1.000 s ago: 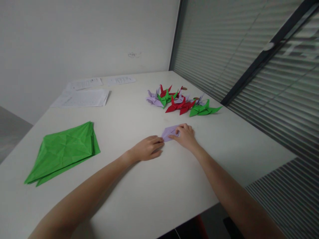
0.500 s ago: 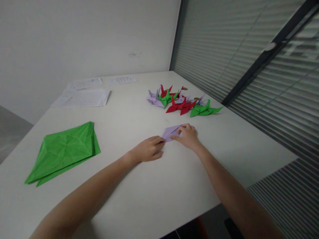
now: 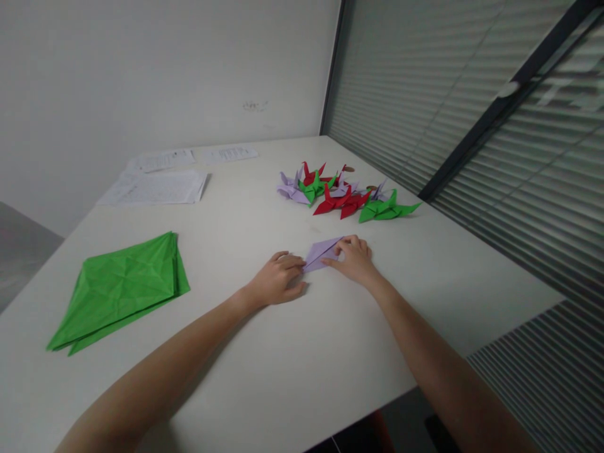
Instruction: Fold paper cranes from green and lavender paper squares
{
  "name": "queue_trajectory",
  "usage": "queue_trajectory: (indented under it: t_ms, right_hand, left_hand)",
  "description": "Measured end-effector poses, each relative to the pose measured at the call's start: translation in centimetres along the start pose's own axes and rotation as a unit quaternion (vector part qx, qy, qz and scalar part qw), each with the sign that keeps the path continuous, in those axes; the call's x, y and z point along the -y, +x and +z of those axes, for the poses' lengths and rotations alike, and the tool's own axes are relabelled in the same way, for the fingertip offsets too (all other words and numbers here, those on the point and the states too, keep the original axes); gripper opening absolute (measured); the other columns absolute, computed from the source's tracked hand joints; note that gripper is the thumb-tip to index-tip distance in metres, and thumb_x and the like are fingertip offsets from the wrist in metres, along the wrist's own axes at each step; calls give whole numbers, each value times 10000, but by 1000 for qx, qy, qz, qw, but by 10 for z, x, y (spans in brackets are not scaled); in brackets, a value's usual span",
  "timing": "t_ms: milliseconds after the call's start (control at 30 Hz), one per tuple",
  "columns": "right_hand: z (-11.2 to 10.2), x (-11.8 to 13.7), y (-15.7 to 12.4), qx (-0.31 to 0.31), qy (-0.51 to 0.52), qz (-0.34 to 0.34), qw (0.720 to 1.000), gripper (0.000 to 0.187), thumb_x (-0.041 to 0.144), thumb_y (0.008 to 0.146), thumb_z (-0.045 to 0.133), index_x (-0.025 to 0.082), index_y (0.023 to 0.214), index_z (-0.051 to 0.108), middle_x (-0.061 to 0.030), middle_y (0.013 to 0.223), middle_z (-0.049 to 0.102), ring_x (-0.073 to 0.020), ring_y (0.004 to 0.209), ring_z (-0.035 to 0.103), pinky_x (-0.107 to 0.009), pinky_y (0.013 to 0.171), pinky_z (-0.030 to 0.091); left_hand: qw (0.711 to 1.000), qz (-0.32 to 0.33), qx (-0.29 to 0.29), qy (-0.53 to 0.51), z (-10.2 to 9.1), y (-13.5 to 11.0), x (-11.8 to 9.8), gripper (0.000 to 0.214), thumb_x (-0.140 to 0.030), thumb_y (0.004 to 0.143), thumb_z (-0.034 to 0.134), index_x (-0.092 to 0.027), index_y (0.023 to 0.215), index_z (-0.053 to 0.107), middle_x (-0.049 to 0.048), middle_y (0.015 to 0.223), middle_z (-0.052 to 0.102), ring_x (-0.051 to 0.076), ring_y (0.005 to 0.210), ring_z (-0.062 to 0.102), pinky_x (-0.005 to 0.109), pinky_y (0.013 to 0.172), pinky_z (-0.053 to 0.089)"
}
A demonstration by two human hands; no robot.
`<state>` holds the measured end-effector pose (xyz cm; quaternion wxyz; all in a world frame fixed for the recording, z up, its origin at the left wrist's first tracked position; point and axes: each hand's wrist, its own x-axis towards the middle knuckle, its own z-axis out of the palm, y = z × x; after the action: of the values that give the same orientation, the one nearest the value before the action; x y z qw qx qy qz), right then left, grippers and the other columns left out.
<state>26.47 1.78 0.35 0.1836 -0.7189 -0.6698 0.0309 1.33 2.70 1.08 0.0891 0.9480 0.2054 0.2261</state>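
Along the table's left edge, toward its near side, green paper is laid in a folded, creased pile. Beyond it, near the far left corner, printed sheets are spread, their text too small to be read.

At the middle of the table, the left hand is rested with its fingertips at the left tip of the purple paper; its thumb is held apart, and nothing seems to be grasped. The purple paper is laid slantwise between the hands, in from the near and right edges, with a line run along its length. For a crisp crease, the left tip is best pinned by light fingertip pressure, the edges matched to that middle line, and the fold smoothed outward in one pass; thin paper would probably skew if pushed unevenly.

By the right hand, the other end is partly covered. Its thumb and curled forefinger are set on the paper with a gap between them; whether a layer is pinched cannot be told. Toward the right edge, beyond the hands, red, green and purple cranes are clustered.
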Motion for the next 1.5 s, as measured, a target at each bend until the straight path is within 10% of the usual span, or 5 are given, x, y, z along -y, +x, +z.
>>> queue_trajectory:
  t_ms: [500,967,1500]
  right_hand:
    - [-2,1,0,8,-1,4,1000,394,607,696,693,236,773,585,-80,1120,518,-317,1083,472,-501,959,359]
    - [3,2,-3,-16,0,-11,1000,367,604,754,635,240,764,593,-83,1100,518,-310,1060,476,-497,927,381]
    - [-19,14,-13,134,77,-226,962,380,581,823,601,367,1132,663,-51,1263,537,-269,1209,462,-475,1042,336]
  left_hand:
    - [998,-34,35,-49,-3,1,7,466,-244,848,538,-184,1306,479,112,1326,589,234,1228,547,448,1075,371]
    - [998,34,52,13,-8,1,2,294,-376,924,491,-194,1102,638,120,1299,602,258,1254,512,488,1087,335]
    - [999,-19,21,24,-6,1,0,419,-432,866,548,-215,1220,598,115,1246,599,262,1089,583,444,975,410]
